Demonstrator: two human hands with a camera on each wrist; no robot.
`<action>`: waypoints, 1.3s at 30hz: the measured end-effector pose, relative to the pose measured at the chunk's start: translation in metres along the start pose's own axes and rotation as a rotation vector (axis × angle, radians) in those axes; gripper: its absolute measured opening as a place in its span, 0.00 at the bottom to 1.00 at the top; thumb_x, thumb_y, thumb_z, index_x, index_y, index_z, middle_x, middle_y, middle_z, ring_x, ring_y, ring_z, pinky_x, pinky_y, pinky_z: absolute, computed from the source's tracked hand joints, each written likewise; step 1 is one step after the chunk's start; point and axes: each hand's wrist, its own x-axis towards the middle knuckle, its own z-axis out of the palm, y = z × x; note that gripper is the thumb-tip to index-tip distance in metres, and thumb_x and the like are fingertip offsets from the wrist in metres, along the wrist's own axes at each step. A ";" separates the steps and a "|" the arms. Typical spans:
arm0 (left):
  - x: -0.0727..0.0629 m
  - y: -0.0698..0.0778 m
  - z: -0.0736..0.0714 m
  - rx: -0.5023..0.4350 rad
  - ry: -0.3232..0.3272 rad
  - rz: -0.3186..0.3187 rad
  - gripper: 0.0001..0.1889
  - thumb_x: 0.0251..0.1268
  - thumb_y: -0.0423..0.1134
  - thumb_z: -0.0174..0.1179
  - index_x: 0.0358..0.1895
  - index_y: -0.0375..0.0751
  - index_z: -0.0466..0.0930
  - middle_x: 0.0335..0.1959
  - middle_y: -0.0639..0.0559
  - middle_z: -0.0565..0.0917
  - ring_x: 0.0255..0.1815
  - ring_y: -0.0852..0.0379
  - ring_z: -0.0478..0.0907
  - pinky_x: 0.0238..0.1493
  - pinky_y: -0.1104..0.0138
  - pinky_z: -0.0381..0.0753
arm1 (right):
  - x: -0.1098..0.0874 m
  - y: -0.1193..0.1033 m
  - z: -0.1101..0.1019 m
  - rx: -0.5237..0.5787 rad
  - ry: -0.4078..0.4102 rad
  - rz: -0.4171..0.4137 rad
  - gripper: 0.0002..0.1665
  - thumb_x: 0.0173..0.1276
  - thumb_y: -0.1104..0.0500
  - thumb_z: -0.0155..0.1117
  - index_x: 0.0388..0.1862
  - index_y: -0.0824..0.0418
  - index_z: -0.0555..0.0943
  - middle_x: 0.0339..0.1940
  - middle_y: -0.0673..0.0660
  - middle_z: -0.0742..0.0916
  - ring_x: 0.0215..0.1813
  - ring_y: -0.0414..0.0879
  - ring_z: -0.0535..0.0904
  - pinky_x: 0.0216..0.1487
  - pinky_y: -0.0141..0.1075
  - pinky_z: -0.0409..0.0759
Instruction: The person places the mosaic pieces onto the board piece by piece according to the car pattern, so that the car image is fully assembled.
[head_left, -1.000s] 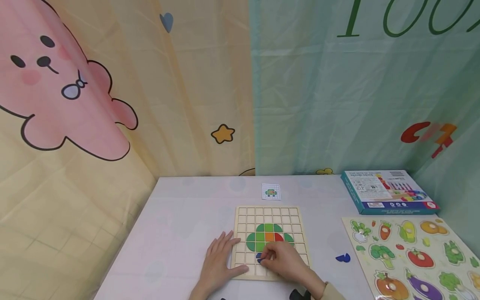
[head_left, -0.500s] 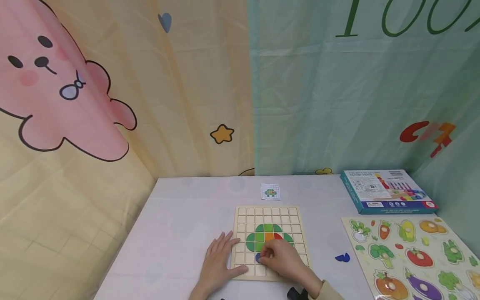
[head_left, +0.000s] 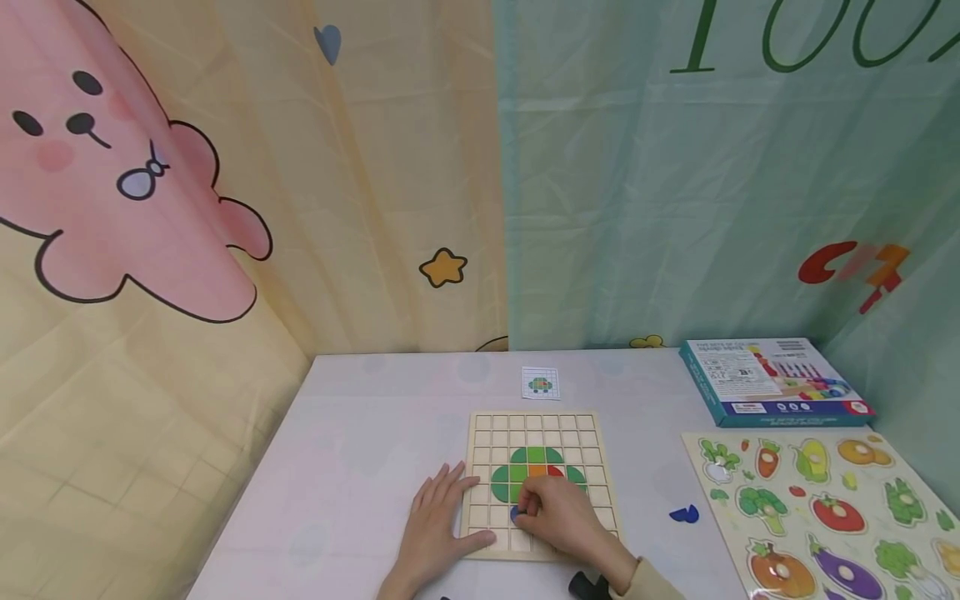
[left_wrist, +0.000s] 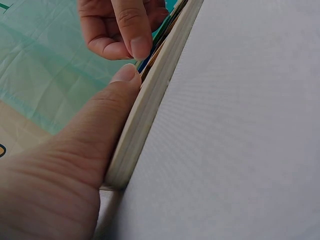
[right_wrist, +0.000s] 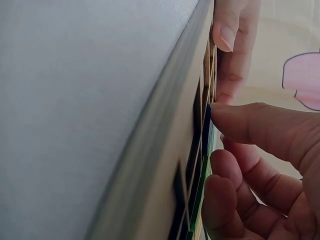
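My left hand (head_left: 437, 527) lies at the left edge of a wooden grid board (head_left: 585, 439), its fingers straight and spread and its thumb on the front left corner area. My right hand (head_left: 567, 518) is over the board with curled fingers. Its thumb and index finger are at a small blue puzzle piece (head_left: 514, 514) in a cell below the green shape. In the right wrist view the thumb tip touches the top of the blue piece (right_wrist: 206, 130). Green pieces (head_left: 510, 482), an orange piece (head_left: 537, 472) and a red piece (head_left: 554, 472) fill cells in the middle, partly hidden by my right hand.
Loose blue pieces (head_left: 685, 514) lie right of the board. A small pattern card (head_left: 541, 384) is behind it. At the right are a flat game box (head_left: 772, 379) and a vegetable picture sheet (head_left: 813, 533). A black object (head_left: 588, 586) is by my right wrist.
My right thumb and index finger have shifted slightly apart and left over the blue piece, which now lies flatter in its cell. The left hand has stayed in place.
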 end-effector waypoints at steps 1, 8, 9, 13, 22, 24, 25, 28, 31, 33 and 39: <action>0.000 0.000 0.000 0.002 0.000 0.001 0.42 0.47 0.74 0.56 0.63 0.54 0.69 0.71 0.51 0.62 0.73 0.47 0.50 0.70 0.53 0.46 | 0.000 0.000 0.000 -0.002 0.001 -0.003 0.12 0.50 0.58 0.75 0.21 0.48 0.77 0.17 0.39 0.73 0.20 0.34 0.67 0.21 0.29 0.67; 0.001 0.001 0.000 0.005 0.000 -0.002 0.42 0.47 0.74 0.56 0.63 0.54 0.69 0.71 0.50 0.62 0.73 0.47 0.50 0.70 0.52 0.46 | 0.000 0.000 0.000 0.005 -0.008 -0.005 0.12 0.52 0.57 0.74 0.22 0.48 0.77 0.17 0.39 0.74 0.20 0.34 0.67 0.20 0.29 0.67; 0.000 0.000 0.000 0.003 0.000 -0.002 0.42 0.47 0.74 0.56 0.63 0.54 0.69 0.71 0.50 0.62 0.73 0.47 0.50 0.70 0.52 0.46 | 0.000 0.000 -0.001 0.010 -0.013 0.001 0.11 0.53 0.57 0.73 0.22 0.48 0.77 0.17 0.39 0.74 0.20 0.34 0.67 0.20 0.29 0.67; 0.001 0.000 0.001 -0.009 -0.001 -0.003 0.42 0.46 0.75 0.56 0.63 0.54 0.69 0.71 0.51 0.62 0.73 0.47 0.49 0.70 0.52 0.45 | -0.004 0.001 -0.008 0.023 -0.022 0.026 0.10 0.57 0.53 0.71 0.23 0.47 0.78 0.17 0.39 0.74 0.19 0.34 0.67 0.19 0.29 0.66; 0.001 0.000 0.001 -0.011 -0.013 -0.014 0.42 0.46 0.75 0.56 0.63 0.54 0.69 0.71 0.50 0.62 0.73 0.46 0.49 0.70 0.51 0.45 | -0.024 0.010 -0.039 0.015 0.061 0.130 0.10 0.58 0.53 0.72 0.24 0.47 0.78 0.18 0.39 0.74 0.21 0.36 0.67 0.20 0.29 0.67; 0.000 0.000 0.001 -0.014 -0.008 -0.012 0.42 0.46 0.74 0.57 0.63 0.54 0.69 0.71 0.50 0.62 0.73 0.46 0.49 0.71 0.52 0.44 | -0.029 0.014 -0.047 0.014 0.082 0.177 0.10 0.57 0.54 0.72 0.24 0.48 0.78 0.18 0.40 0.74 0.22 0.37 0.67 0.20 0.29 0.67; 0.000 0.000 0.001 -0.015 -0.005 -0.011 0.42 0.46 0.74 0.57 0.63 0.54 0.69 0.71 0.50 0.62 0.73 0.46 0.49 0.71 0.52 0.44 | -0.032 0.017 -0.051 0.012 0.094 0.197 0.10 0.57 0.55 0.72 0.24 0.49 0.78 0.18 0.41 0.74 0.22 0.38 0.67 0.20 0.29 0.66; 0.000 0.000 0.001 -0.009 0.001 -0.007 0.42 0.46 0.74 0.57 0.63 0.54 0.69 0.72 0.50 0.62 0.73 0.46 0.49 0.71 0.52 0.44 | -0.042 0.024 -0.063 0.016 0.118 0.286 0.10 0.56 0.56 0.73 0.24 0.50 0.78 0.18 0.43 0.74 0.22 0.40 0.67 0.20 0.30 0.65; -0.001 0.000 0.001 -0.005 0.001 -0.004 0.42 0.46 0.75 0.56 0.63 0.54 0.69 0.72 0.50 0.61 0.73 0.46 0.49 0.71 0.53 0.44 | -0.052 0.033 -0.075 0.006 0.129 0.364 0.09 0.57 0.56 0.72 0.25 0.51 0.79 0.18 0.45 0.75 0.22 0.41 0.67 0.20 0.31 0.64; -0.001 0.000 0.001 -0.005 0.001 -0.005 0.42 0.46 0.75 0.56 0.63 0.54 0.69 0.72 0.50 0.61 0.73 0.46 0.49 0.71 0.53 0.44 | -0.059 0.040 -0.083 -0.016 0.133 0.397 0.08 0.58 0.55 0.72 0.26 0.51 0.79 0.19 0.46 0.75 0.22 0.42 0.67 0.20 0.31 0.64; 0.000 0.000 0.000 -0.013 -0.013 -0.021 0.43 0.45 0.75 0.57 0.63 0.54 0.69 0.72 0.50 0.61 0.73 0.46 0.49 0.71 0.52 0.44 | -0.082 0.064 -0.104 -0.061 0.145 0.476 0.08 0.60 0.53 0.70 0.29 0.53 0.80 0.21 0.47 0.75 0.23 0.43 0.68 0.20 0.31 0.63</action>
